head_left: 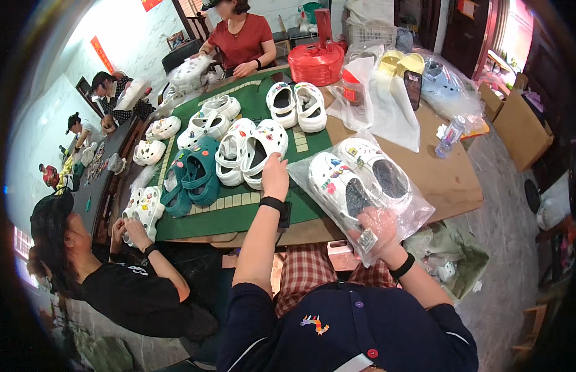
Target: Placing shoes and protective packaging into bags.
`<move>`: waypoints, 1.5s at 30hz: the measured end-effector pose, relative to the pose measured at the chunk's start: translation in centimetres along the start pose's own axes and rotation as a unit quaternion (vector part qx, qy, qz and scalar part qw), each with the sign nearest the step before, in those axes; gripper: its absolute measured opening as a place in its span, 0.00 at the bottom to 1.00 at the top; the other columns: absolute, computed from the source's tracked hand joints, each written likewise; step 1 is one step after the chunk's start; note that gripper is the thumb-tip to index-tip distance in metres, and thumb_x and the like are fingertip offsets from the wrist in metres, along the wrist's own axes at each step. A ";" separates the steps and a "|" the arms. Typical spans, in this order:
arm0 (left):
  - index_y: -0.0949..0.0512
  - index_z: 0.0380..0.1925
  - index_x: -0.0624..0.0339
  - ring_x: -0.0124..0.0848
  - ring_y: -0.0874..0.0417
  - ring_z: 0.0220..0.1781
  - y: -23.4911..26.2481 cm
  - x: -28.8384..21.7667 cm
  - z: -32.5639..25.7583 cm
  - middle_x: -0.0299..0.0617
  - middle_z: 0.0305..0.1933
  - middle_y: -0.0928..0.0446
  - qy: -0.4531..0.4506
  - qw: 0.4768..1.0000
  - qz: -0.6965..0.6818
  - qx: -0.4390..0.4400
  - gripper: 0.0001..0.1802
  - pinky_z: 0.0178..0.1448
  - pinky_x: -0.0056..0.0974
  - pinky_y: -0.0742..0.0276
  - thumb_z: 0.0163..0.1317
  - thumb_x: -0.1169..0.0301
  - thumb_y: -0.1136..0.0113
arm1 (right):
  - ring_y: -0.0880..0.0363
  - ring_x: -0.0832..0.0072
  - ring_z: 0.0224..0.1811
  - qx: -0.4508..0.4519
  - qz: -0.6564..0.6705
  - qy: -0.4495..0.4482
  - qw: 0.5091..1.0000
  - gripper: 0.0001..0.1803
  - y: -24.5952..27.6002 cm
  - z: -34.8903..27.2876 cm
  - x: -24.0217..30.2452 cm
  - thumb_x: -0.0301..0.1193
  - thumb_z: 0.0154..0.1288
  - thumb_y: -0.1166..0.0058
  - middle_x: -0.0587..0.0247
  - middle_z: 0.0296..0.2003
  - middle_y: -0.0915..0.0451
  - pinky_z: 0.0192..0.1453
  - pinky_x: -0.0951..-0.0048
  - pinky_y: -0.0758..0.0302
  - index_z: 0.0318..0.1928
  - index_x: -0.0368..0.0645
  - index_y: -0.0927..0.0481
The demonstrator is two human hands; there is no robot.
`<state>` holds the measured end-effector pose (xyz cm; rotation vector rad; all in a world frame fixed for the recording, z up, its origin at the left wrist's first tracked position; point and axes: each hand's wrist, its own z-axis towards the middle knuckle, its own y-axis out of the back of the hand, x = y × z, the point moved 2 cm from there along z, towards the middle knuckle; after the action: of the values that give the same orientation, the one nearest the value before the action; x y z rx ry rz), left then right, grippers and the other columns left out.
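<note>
Two white clogs (331, 172) fill a clear bag (419, 209) on the table (458, 181), the right hand (378, 230) at its near end (grip unclear through plastic), the left hand (275, 178) gripping a charm-studded clog (267, 141).

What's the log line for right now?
left hand: at white clog; right hand: at clear bag containing white pair; nearby: green mat

The plastic bag (415, 211) looks glossy, the white clogs (337, 186) smooth, the green cover (306, 222) matt.
</note>
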<state>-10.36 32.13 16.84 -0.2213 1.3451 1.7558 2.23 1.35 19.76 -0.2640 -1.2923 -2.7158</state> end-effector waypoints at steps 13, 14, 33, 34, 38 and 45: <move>0.30 0.60 0.58 0.53 0.44 0.74 4.3 -19.0 -16.6 0.53 0.70 0.38 -0.412 0.867 -0.111 0.258 0.43 0.72 0.59 0.49 0.42 0.52 0.30 | 0.30 0.59 0.63 0.137 -0.162 0.103 0.972 0.32 0.4 -0.9 -1.4 0.44 0.56 0.44 0.57 0.61 0.29 0.65 0.51 0.38 0.61 0.49 0.28; 0.30 0.60 0.58 0.53 0.44 0.74 4.1 -19.9 -17.7 0.53 0.70 0.38 -0.410 0.869 -0.109 0.254 0.43 0.72 0.59 0.49 0.42 0.52 0.30 | 0.30 0.59 0.63 0.136 -0.162 0.108 0.971 0.32 0.5 -1.0 -1.2 0.44 0.56 0.44 0.57 0.61 0.29 0.65 0.51 0.38 0.61 0.49 0.28; 0.26 0.51 0.68 0.52 0.30 0.66 1.8 -18.5 -18.5 0.55 0.61 0.27 -0.421 0.864 -0.208 0.179 0.22 0.70 0.57 0.40 0.54 0.75 0.48 | 0.42 0.58 0.71 0.131 -0.016 0.097 0.986 0.29 -2.8 -0.3 -2.6 0.43 0.66 0.55 0.58 0.67 0.36 0.74 0.46 0.50 0.67 0.54 0.33; 0.25 0.51 0.66 0.52 0.30 0.66 2.1 -18.4 -18.3 0.54 0.61 0.27 -0.430 0.863 -0.194 0.178 0.21 0.70 0.57 0.40 0.54 0.75 0.47 | 0.43 0.58 0.72 0.127 -0.014 0.080 0.989 0.30 -2.7 -0.1 -2.3 0.43 0.66 0.55 0.58 0.68 0.36 0.75 0.46 0.52 0.68 0.53 0.33; 0.23 0.51 0.60 0.49 0.29 0.66 2.6 -16.3 -17.0 0.48 0.61 0.25 -0.438 0.879 -0.116 0.147 0.20 0.68 0.55 0.38 0.56 0.74 0.47 | 0.46 0.56 0.73 0.098 -0.046 -0.032 0.994 0.31 -4.5 0.8 -2.1 0.43 0.66 0.56 0.57 0.69 0.38 0.76 0.46 0.54 0.68 0.47 0.35; 0.32 0.62 0.59 0.51 0.36 0.70 4.4 -12.2 -17.0 0.52 0.68 0.36 -0.325 0.940 -0.007 0.108 0.32 0.70 0.56 0.42 0.55 0.68 0.38 | 0.31 0.48 0.61 0.151 0.090 -0.043 0.984 0.34 -0.2 0.5 1.8 0.27 0.52 0.36 0.45 0.59 0.30 0.65 0.58 0.33 0.61 0.39 0.32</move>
<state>-12.40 11.19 20.54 0.4398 1.0202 1.4619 0.52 1.81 20.34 -0.4441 -1.5939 -2.3447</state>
